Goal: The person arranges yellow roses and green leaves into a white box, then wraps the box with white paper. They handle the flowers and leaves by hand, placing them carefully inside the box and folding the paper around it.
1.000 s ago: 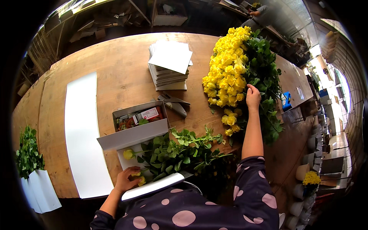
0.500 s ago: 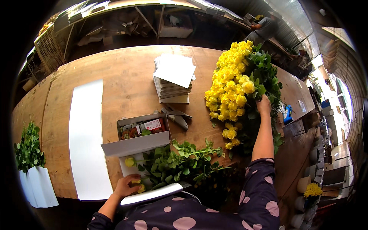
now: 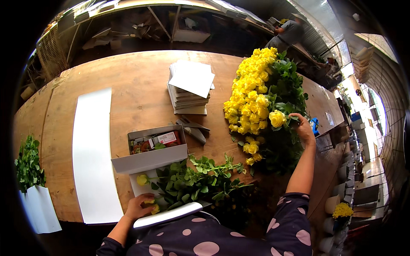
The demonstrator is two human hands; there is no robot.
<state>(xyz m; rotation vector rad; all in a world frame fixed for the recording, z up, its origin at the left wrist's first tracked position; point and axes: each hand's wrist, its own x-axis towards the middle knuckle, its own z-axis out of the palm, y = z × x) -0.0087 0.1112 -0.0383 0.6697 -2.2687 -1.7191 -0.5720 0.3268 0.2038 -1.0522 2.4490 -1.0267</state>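
Observation:
My right hand pinches a single yellow rose just below its bloom, at the right of a large heap of yellow roses. Leaves hide most of that rose's stem. Close to my body, my left hand is closed around a yellow rose head at the near table edge. Another yellow rose lies just beyond it on a white sheet. Leafy green stems stretch from these blooms toward the right. A curled white edge of card lies against my front.
An open box of small items stands mid-table, with a grey-handled cutting tool beside it. Beyond is a stack of white cards. A long white sheet and a wrapped leafy bunch lie left. Another person works behind.
My right hand has moved right and slightly nearer, drawing the single rose a little away from the heap. My left hand stays on the rose head. The view has shifted slightly.

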